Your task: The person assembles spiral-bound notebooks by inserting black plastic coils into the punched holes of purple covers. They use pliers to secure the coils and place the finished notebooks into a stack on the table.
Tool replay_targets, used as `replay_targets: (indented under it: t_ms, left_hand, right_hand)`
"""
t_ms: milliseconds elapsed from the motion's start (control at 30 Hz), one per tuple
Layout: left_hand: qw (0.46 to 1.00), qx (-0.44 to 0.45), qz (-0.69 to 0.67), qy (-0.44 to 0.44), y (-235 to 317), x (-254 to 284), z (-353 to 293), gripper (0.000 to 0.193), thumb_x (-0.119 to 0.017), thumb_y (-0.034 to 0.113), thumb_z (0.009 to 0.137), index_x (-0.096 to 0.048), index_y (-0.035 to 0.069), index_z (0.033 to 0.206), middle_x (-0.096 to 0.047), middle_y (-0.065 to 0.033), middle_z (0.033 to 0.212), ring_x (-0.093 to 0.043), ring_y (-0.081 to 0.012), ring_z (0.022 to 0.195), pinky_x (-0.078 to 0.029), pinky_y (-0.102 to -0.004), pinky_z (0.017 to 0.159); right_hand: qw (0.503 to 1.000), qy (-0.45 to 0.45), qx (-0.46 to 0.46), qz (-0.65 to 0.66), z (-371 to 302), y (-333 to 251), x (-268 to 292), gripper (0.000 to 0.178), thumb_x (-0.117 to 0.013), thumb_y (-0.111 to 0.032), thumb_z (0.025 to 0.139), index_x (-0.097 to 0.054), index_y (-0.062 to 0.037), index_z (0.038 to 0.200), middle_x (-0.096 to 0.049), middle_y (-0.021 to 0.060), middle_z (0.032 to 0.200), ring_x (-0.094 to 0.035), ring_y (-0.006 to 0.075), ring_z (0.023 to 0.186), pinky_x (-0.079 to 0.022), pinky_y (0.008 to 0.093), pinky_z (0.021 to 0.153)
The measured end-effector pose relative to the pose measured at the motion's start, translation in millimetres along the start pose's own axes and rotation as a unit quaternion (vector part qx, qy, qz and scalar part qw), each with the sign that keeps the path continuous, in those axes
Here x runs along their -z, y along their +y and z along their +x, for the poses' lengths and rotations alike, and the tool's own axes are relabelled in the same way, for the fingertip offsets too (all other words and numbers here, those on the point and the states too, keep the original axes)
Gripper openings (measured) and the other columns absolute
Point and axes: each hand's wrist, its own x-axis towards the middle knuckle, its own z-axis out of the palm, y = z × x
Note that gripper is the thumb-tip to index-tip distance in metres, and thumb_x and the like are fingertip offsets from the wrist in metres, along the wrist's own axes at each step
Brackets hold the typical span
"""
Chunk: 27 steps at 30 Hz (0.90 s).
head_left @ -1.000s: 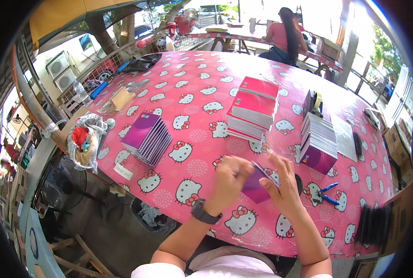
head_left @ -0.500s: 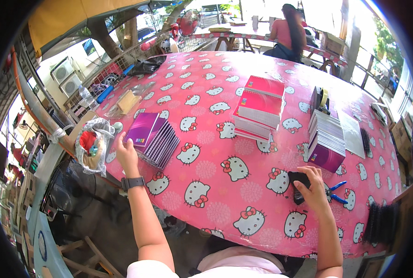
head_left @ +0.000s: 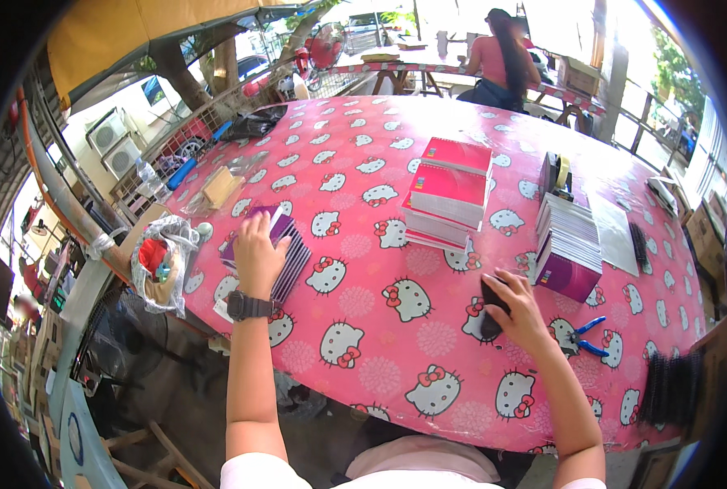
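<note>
My left hand [head_left: 259, 254] rests on top of a stack of purple spiral notebooks [head_left: 292, 269] at the left of the table, fingers stretched over the covers and slightly blurred. A watch is on that wrist. On the right, my right hand [head_left: 522, 314] has its fingers curled over a small black object [head_left: 491, 308], whose kind I cannot make out. Blue-handled pliers [head_left: 590, 337] lie just right of that hand. Beyond it stands a row of purple-covered notebooks [head_left: 571, 251], page edges up. Red-pink spiral notebooks [head_left: 449, 196] are piled near the middle.
A pink cartoon-print cloth [head_left: 363, 326] covers the table. A tape dispenser [head_left: 554, 175] and a white sheet [head_left: 613, 236] are at the right, black spiral wires [head_left: 671, 389] at the near right. A plastic bag [head_left: 167, 257] hangs at the left edge. Another person [head_left: 502, 61] sits at a far table.
My left hand has moved from beside the purple notebooks onto their top. My right hand has slid the black object leftward, away from the pliers.
</note>
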Motion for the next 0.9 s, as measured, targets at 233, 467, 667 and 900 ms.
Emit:
replay_targets:
  t_ms: [233,467,667,900]
  left_hand:
    - [0.996,0.023,-0.067,0.049,4,-8,0,0.023,-0.075,0.014,0.073,-0.067,0.004,0.092,-0.064,-0.0059,0.092,-0.058,-0.0261,0.091,-0.048,-0.0362,0.080]
    - [0.996,0.031,-0.020,0.075,1,-18,-4,0.024,-0.072,0.014,0.077,-0.068,0.004,0.098,-0.066,-0.0057,0.099,-0.058,-0.0245,0.096,-0.049,-0.0344,0.084]
    - [0.996,0.038,-0.036,0.065,6,-18,-1,0.024,-0.071,0.013,0.078,-0.068,0.002,0.099,-0.065,-0.0080,0.103,-0.057,-0.0260,0.101,-0.047,-0.0363,0.089]
    - [0.935,-0.110,-0.332,0.056,131,30,-35,0.049,-0.073,0.024,0.079,-0.057,0.005,0.121,-0.056,-0.0140,0.125,-0.049,-0.0336,0.118,-0.037,-0.0464,0.101]
  right_hand:
    - [0.980,0.155,-0.011,-0.123,2,36,43,0.048,-0.074,-0.016,0.074,-0.060,-0.0101,0.119,-0.056,0.0102,0.124,-0.048,0.0301,0.119,-0.036,0.0438,0.099]
    - [0.950,0.178,-0.114,-0.232,-5,92,64,0.037,-0.073,-0.009,0.072,-0.064,-0.0070,0.107,-0.060,0.0067,0.108,-0.052,0.0259,0.106,-0.039,0.0407,0.090]
    - [0.947,0.217,-0.077,-0.223,-1,119,75,0.024,-0.072,-0.009,0.072,-0.065,-0.0057,0.095,-0.063,0.0081,0.093,-0.057,0.0278,0.094,-0.041,0.0401,0.085]
    - [0.980,0.190,-0.026,-0.059,-1,32,79,0.018,-0.073,-0.005,0.068,-0.062,-0.0036,0.081,-0.062,0.0121,0.078,-0.061,0.0323,0.077,-0.049,0.0418,0.068]
